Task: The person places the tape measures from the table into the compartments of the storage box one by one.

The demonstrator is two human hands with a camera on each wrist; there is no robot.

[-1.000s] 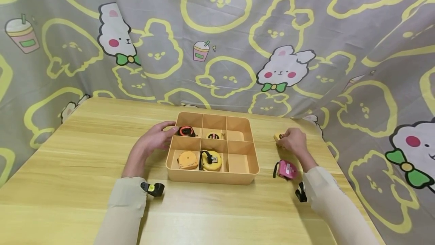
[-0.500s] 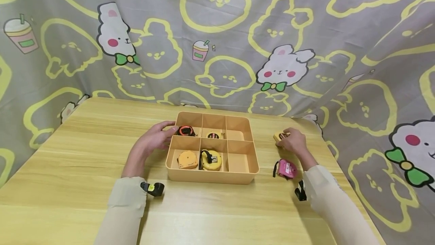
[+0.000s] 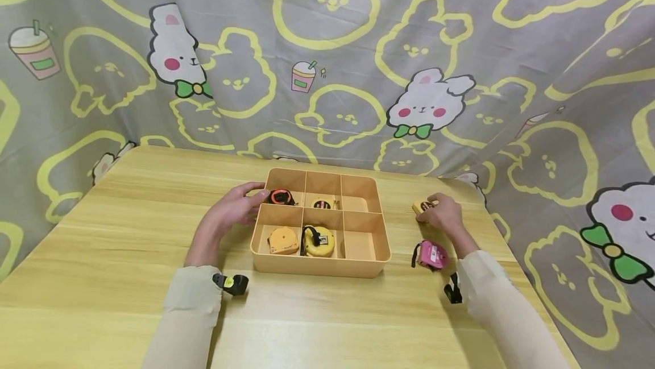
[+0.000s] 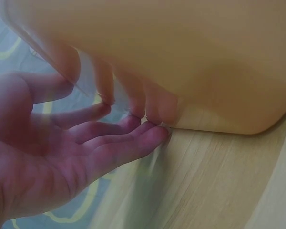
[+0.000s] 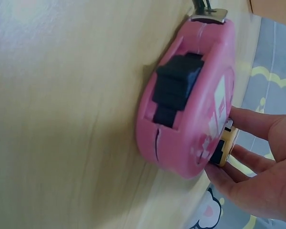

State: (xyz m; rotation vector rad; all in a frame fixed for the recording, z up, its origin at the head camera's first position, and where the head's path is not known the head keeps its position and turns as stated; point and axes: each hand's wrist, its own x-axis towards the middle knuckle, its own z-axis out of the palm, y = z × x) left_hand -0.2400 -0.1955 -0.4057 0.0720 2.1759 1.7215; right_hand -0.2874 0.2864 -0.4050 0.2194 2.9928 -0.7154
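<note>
My left hand (image 3: pixel 232 207) is at the left side of an orange divided box (image 3: pixel 322 266). In the left wrist view its fairly straight fingertips (image 4: pixel 155 136) touch the box's outer wall, and the thumb is at the rim. To the right of the box, my right hand (image 3: pixel 444 212) pinches a small yellow tape measure (image 3: pixel 422 207) at the table surface. The hand hides part of it. A pink tape measure (image 3: pixel 432 256) with a black strap lies nearer, below that hand; in the right wrist view it partly covers the yellow one (image 5: pixel 224 148).
In the box are a black and red tape measure (image 3: pixel 281 197), a small yellow one (image 3: pixel 322 204), an orange one (image 3: pixel 283 241) and a larger yellow one (image 3: pixel 319 242) with a black strap. Both right-hand compartments are bare. A patterned curtain (image 3: pixel 338 113) borders the wooden table (image 3: pixel 307 323).
The right hand's fingers have shifted slightly on the small yellow tape measure, so more of its dark face shows. The left hand and the box stay in place.
</note>
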